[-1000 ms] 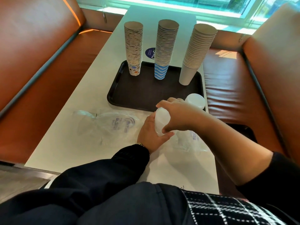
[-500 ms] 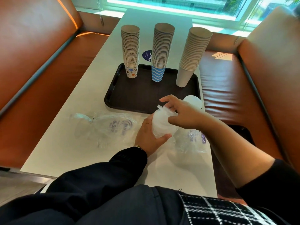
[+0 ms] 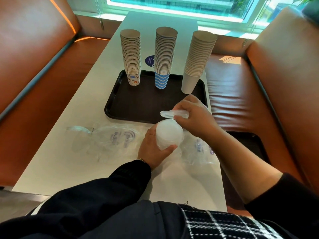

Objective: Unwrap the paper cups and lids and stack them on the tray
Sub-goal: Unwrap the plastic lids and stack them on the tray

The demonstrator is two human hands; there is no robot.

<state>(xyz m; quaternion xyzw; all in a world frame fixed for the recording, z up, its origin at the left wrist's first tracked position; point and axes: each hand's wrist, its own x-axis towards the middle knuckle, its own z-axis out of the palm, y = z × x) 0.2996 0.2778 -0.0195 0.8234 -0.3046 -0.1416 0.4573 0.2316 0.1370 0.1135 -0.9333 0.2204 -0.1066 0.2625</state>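
- The left hand (image 3: 153, 145) is gripping a stack of translucent white plastic lids (image 3: 169, 134), fingers and thumb curled around its side, just in front of the tray.
- The right hand (image 3: 193, 118) is pinching a few lifted white lids (image 3: 170, 113) just above that stack, over the tray's near edge.
- The dark brown rectangular plastic tray (image 3: 138, 104) is holding three tall upside-down stacks of paper cups along its far side: a picture-printed stack (image 3: 131, 56), a blue wave-striped stack (image 3: 164, 56) and a plain white stack (image 3: 196, 61).
- Crumpled clear plastic wrappers (image 3: 110, 140) are lying on the white table (image 3: 69, 169) beside the hands.
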